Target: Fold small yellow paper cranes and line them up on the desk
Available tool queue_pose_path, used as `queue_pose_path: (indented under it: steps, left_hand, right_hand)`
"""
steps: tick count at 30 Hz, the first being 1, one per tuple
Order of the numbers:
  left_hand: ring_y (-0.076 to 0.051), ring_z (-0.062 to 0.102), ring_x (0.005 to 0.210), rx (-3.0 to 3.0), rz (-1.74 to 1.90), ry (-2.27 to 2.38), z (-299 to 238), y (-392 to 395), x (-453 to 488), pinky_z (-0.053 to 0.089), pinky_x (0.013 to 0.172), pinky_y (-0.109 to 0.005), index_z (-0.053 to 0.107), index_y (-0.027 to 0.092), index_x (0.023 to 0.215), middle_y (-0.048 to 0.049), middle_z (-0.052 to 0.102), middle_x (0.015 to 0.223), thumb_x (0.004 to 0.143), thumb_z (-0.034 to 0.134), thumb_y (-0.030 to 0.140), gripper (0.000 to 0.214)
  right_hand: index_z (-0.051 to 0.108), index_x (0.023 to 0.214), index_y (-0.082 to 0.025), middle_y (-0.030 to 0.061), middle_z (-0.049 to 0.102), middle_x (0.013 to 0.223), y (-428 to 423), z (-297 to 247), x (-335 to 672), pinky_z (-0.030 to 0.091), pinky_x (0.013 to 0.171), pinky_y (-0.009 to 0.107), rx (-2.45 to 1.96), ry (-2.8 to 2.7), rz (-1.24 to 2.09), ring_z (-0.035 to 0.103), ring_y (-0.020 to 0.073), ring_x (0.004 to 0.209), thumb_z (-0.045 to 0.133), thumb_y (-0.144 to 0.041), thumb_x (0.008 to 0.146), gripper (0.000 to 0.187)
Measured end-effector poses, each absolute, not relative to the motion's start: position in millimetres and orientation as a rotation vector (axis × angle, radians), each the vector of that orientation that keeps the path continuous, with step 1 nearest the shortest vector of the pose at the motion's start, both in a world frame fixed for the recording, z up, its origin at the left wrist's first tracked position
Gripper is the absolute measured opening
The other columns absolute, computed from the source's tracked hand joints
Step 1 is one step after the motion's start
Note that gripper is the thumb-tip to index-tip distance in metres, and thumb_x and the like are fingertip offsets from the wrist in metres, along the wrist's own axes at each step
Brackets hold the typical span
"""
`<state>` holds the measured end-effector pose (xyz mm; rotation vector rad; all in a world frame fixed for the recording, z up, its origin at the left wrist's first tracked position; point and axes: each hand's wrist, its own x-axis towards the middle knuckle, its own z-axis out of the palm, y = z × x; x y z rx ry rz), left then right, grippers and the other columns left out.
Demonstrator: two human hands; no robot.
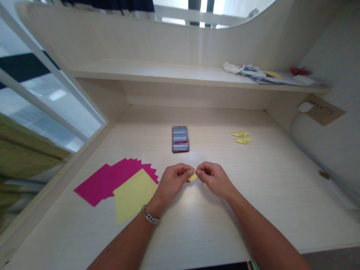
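Paper [192, 177], yellow, is pinched by left hand [174, 180] and right hand [214, 179]; tearing might be caused by uneven pulling.

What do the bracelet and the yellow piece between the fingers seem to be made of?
Bracelet: likely polished metal, with silvery, glinting links. Yellow piece: probably matte paper, coloured like the flat yellow sheet; too small for certainty.

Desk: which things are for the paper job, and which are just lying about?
Paper job, likely:
small yellow paper, in left hand and right hand
yellow sheet
pink sheets
two folded yellow shapes

Just lying about, probably:
phone
papers on shelf
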<state>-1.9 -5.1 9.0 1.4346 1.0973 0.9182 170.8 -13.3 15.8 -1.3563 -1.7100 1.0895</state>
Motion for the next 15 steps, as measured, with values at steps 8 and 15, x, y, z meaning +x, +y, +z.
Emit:
queue_pose_path:
  steps: [8,15]
  left_hand:
    - [-0.014,0.059,0.066,1.558,0.941,1.151,8.4,-7.2,-2.2,0.046,0.061,-0.024,0.066,0.015,0.081,-0.0036,0.066,0.074,0.082,0.057,0.033,0.02]
    - [-0.013,0.055,0.062,1.677,0.909,1.196,11.5,-10.7,-1.6,0.043,0.058,-0.024,0.066,0.015,0.078,-0.0023,0.065,0.07,0.082,0.056,0.032,0.02]
  right_hand:
    - [0.065,0.078,-0.017,0.0011,0.064,0.07,-15.0,20.8,169.0,0.038,0.058,0.023,-1.338,-1.78,1.01,0.054,0.0125,0.063,0.053,-0.025,0.081,0.015]
    - [0.068,0.071,-0.016,0.0006,0.064,0.062,-12.7,22.1,170.1,0.037,0.054,0.023,-1.444,-1.755,1.093,0.053,0.0122,0.056,0.055,-0.018,0.072,0.013]
